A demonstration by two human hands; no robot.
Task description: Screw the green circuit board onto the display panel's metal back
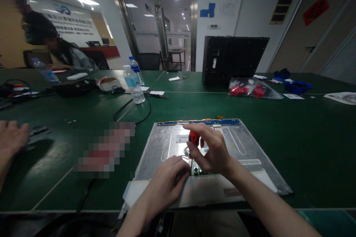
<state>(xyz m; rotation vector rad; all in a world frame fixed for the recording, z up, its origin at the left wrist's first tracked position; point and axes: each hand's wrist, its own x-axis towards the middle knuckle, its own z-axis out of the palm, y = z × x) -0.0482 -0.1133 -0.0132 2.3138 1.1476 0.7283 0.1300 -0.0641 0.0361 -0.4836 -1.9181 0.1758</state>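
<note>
A flat display panel lies metal back up on the green table before me, with a long blue circuit strip along its far edge. Near its middle is a small green circuit board, partly covered by my hands. My right hand grips the red and black handle of a screwdriver, held upright with its shaft pointing down at the board. Beside the shaft, my left hand rests on the panel. Its fingers are curled together at the board's left edge, and whatever they pinch is hidden.
Another person's hand is at the left, near small loose parts. Water bottles, a cable and a black pouch stand or lie farther back. A black monitor-like case, a bag of red parts and blue trays occupy the far right.
</note>
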